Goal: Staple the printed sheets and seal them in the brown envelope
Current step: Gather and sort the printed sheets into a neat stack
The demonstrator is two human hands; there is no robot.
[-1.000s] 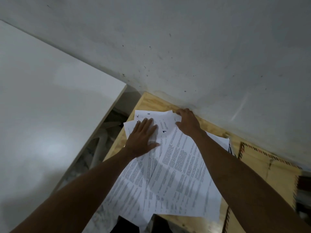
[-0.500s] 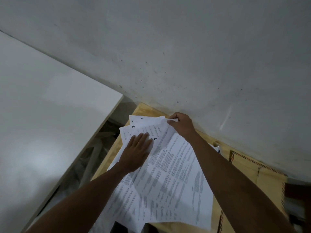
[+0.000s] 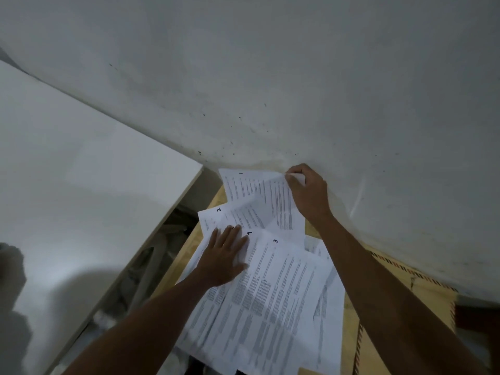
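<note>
The printed sheets [image 3: 270, 288] are spread in a loose fan across the wooden tabletop [image 3: 349, 328], reaching from its far edge at the wall [image 3: 297, 77] down to and apparently past its near edge. Handwritten numbers can be read at the tops of several pages: 1 on the far sheet, 2 on the one toward the left edge, 3 on the uppermost near page. The left hand [image 3: 226, 257] is laid flat on the middle of the fan, fingers straight and slightly spread, so that the pages are pinned rather than gripped. The far page's corner is pinched between thumb and curled fingers of the right hand [image 3: 307, 194], close to the wall, and that page is lifted into a soft bend. The brown envelope [image 3: 400, 301], bordered in striped trim, lies at the right edge of the tabletop, partly under the right forearm and partly under the sheets. No stapler can be made out. The sorting appears unfinished, and several risks are judged likely: the near pages could be tipped off the near edge if the flat hand is lifted; the pinched corner could be creased or torn by a hard pull; the page order could be muddled if the fan is swept together carelessly.
</note>
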